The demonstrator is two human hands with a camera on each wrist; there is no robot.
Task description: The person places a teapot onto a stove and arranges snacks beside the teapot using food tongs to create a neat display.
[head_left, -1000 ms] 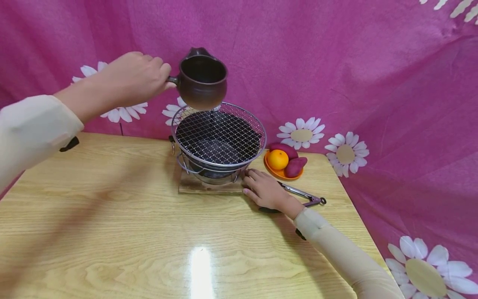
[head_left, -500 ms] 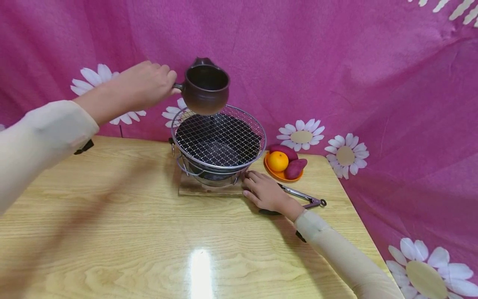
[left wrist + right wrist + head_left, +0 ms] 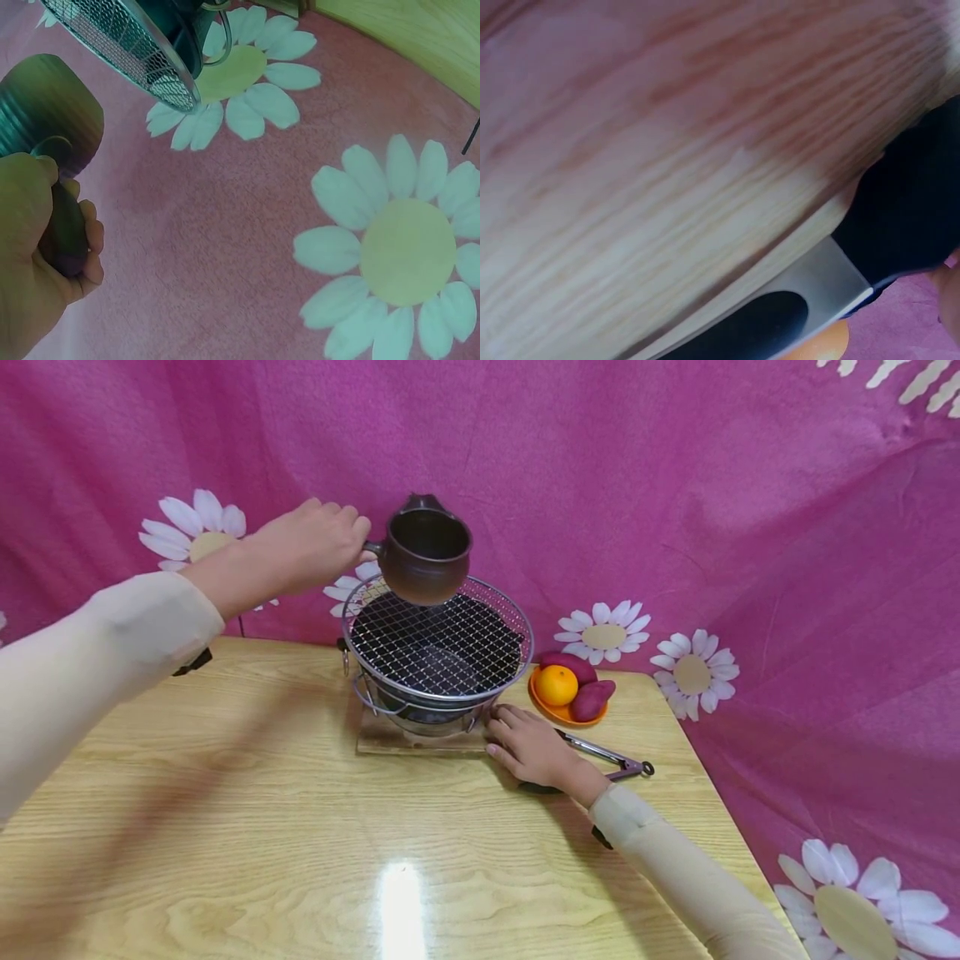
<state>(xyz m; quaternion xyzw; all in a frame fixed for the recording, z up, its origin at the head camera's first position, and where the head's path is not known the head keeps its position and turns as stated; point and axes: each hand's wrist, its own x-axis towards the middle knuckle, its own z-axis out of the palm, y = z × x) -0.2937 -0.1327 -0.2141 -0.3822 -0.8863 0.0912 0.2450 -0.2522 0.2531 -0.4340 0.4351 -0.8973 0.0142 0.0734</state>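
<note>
My left hand (image 3: pixel 318 543) grips the handle of a dark brown spouted pot (image 3: pixel 426 568), holding it in the air over the back of a round charcoal grill. In the left wrist view, fingers and thumb wrap around the handle of the pot (image 3: pixel 56 105). Silver wire mesh (image 3: pixel 442 652) covers the grill, with dark material under it. My right hand (image 3: pixel 528 747) lies at the right end of the wooden board (image 3: pixel 420 743) under the grill, fingers loosely bent. Tongs (image 3: pixel 600 747) lie spread on the table beneath that hand; they look close in the right wrist view.
On an orange plate (image 3: pixel 570 717) at the back right lie an orange (image 3: pixel 557 685) and purple sweet potatoes (image 3: pixel 592 700). A pink flowered cloth (image 3: pixel 525 485) hangs behind the wooden table (image 3: pixel 300 827). Ring handles (image 3: pixel 346 662) hang from the grill's side.
My left hand has brought the pot lower and a little to the right, nearer the mesh. My right hand has stayed in place.
</note>
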